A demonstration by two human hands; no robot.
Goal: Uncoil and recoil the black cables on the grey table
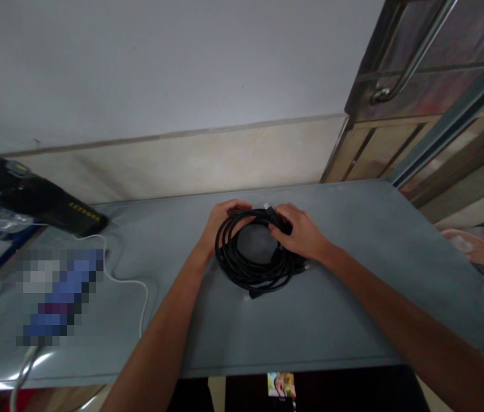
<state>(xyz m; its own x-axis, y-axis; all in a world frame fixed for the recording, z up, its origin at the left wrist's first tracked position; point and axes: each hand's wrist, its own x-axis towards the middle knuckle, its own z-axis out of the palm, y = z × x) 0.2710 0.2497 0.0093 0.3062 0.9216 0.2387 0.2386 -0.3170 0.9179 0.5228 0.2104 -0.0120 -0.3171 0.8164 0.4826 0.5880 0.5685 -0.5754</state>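
both hands (219, 222) (303, 230) hold black cable (254, 274), with room to table's near edge (302, 365).

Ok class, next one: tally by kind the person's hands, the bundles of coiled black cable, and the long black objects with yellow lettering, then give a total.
Hands: 2 (left hand, right hand)
Bundles of coiled black cable: 1
Long black objects with yellow lettering: 1
Total: 4
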